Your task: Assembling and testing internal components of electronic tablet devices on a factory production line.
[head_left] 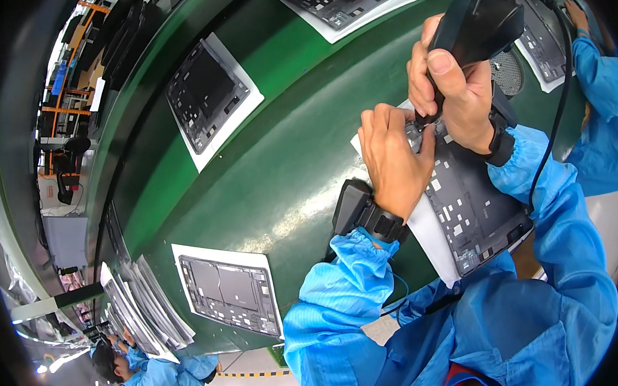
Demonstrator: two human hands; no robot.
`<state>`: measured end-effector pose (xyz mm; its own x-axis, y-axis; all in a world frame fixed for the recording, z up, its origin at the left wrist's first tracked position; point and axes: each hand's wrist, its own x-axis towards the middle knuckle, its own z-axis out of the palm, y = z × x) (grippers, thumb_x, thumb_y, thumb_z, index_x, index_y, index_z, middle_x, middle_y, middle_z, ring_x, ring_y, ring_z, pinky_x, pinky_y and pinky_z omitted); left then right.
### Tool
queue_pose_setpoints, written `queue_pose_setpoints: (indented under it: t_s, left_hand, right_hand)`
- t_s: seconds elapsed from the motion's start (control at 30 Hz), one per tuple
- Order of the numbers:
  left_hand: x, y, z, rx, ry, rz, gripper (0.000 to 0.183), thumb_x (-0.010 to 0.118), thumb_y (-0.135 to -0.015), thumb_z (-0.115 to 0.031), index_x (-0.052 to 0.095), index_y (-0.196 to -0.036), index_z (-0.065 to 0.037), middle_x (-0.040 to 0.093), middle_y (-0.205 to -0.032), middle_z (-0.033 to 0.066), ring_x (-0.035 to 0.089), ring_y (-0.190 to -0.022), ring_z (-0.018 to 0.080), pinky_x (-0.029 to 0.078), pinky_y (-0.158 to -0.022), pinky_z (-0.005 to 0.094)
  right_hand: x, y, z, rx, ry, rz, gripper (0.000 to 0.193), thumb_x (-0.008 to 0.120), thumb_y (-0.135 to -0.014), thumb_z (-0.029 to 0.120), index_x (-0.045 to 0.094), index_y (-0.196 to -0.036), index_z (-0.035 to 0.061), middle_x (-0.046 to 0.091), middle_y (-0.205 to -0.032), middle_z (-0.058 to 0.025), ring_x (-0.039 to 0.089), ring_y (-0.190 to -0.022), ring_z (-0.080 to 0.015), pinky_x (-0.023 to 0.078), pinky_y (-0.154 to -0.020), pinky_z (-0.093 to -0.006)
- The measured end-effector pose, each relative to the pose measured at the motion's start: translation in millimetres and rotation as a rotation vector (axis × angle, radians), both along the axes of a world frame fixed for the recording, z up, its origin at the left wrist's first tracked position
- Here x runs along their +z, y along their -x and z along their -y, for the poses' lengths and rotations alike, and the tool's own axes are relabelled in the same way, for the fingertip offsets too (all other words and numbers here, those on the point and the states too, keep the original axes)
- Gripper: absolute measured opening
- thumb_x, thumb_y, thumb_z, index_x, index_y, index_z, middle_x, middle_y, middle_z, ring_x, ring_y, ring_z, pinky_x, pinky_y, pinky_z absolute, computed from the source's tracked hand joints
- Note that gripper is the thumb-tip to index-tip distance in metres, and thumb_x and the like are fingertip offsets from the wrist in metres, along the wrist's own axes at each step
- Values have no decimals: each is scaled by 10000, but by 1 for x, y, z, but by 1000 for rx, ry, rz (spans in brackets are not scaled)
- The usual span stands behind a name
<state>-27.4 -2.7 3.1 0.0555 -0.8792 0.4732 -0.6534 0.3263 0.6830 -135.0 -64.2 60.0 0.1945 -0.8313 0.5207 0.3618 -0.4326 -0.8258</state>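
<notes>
My right hand (451, 85) is wrapped around a black electric screwdriver (479, 27), which tilts down to the far end of a tablet housing (472, 197). Close beside the tool's tip is my left hand (395, 152), its fingers bent and its thumb drawn in near the bit. What lies between those fingertips is hidden. Under both hands the dark grey housing lies open on a white sheet (432, 245), showing many small pale patches inside. Black straps circle both my wrists.
Other open tablet housings lie on white sheets on the green bench (285, 152): one near left (230, 293), one far left (207, 93), more behind. A perforated round dish (507, 75) sits beyond my right wrist. Co-workers' blue sleeves (603, 83) show right and lower left. A cable (556, 121) hangs by my right arm.
</notes>
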Motion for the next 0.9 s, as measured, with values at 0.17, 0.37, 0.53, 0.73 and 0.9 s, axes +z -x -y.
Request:
queue_pose_setpoints:
  t_s: [0.17, 0.37, 0.53, 0.73, 0.9]
  left_hand:
    - [1, 0, 0, -7, -7, -6, 307, 835, -713, -80, 630, -926, 2, 593, -946, 130, 535, -927, 348, 417, -814, 447]
    - [3, 1, -1, -6, -33, -1, 284, 836, -720, -58, 629, -909, -14, 576, -966, 113, 530, -973, 342, 409, -828, 446]
    - [4, 0, -1, -10, -36, -7, 280, 832, -720, -59, 625, -904, -13, 575, -970, 118, 528, -974, 346, 410, -833, 451]
    - [3, 1, 0, -7, -28, -5, 280, 828, -721, -60, 622, -906, -12, 568, -961, 123, 523, -976, 349, 411, -832, 451]
    - [3, 0, -1, -9, -21, -12, 278, 825, -718, -55, 622, -902, -7, 564, -953, 126, 524, -964, 351, 413, -825, 452]
  right_hand:
    - [0, 0, 0, 2, 10, -2, 335, 592, -1050, 325, 447, -1127, 33, 491, -616, -36, 441, -458, -86, 399, -435, -244]
    - [1, 0, -1, 5, 16, -22, 334, 589, -1054, 320, 444, -1136, 30, 491, -626, -32, 440, -468, -83, 392, -436, -242]
    - [1, -3, -2, 12, 29, -30, 308, 588, -1059, 318, 453, -1058, 41, 488, -626, -25, 436, -469, -78, 385, -437, -239]
    - [-5, -5, -2, 19, -43, 85, 238, 662, -1028, 205, 569, -889, 34, 505, -579, 28, 432, -472, -45, 345, -464, -234]
    - [-4, -7, -4, 32, -40, 79, 235, 663, -1028, 204, 574, -894, 32, 509, -592, 29, 428, -485, -40, 340, -476, -229]
